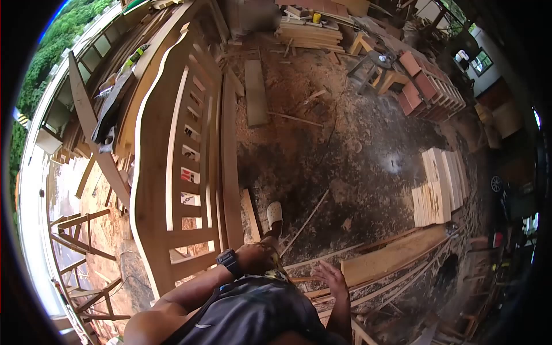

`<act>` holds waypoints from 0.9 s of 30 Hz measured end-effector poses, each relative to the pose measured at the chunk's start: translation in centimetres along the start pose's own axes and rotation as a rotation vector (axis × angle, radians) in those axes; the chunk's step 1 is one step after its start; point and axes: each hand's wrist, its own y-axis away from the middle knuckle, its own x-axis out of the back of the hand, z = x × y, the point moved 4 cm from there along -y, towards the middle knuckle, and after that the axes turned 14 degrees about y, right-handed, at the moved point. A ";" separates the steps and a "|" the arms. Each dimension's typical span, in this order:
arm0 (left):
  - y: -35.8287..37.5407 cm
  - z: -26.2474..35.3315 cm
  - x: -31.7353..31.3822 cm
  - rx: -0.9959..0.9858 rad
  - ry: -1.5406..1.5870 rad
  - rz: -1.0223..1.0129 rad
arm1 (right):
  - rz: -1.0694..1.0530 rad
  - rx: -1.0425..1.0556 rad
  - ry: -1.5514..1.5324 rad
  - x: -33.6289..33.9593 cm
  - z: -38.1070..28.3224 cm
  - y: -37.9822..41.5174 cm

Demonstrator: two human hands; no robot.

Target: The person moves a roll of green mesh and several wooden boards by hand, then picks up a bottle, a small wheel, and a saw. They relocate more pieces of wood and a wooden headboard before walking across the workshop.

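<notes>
My left hand (259, 257), with a dark watch (230, 263) at the wrist, is in front of my body near a patterned cloth (279, 267). Its fingers are not clear enough to show whether it holds anything. Over on the right, my right hand (331, 277) is open and holds nothing, its fingers stretched out above wooden strips on the floor. A large slatted wooden frame (152, 138) with a wavy edge stands upright to the left of my left hand. One of my feet wears a light shoe (275, 214).
Stacked boards (440, 187) and a long plank (397, 253) lie at right. Loose sticks (307, 221) cross the floor. Farther off are a dark stool (374, 69), a slatted reddish-brown piece (431, 89) and a lumber pile (310, 35). A handsaw (112, 112) rests on timber at left.
</notes>
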 end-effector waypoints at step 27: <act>-38.6 5.7 57.9 0.228 0.237 0.512 | -0.100 -0.354 0.338 28.0 -40.3 -68.6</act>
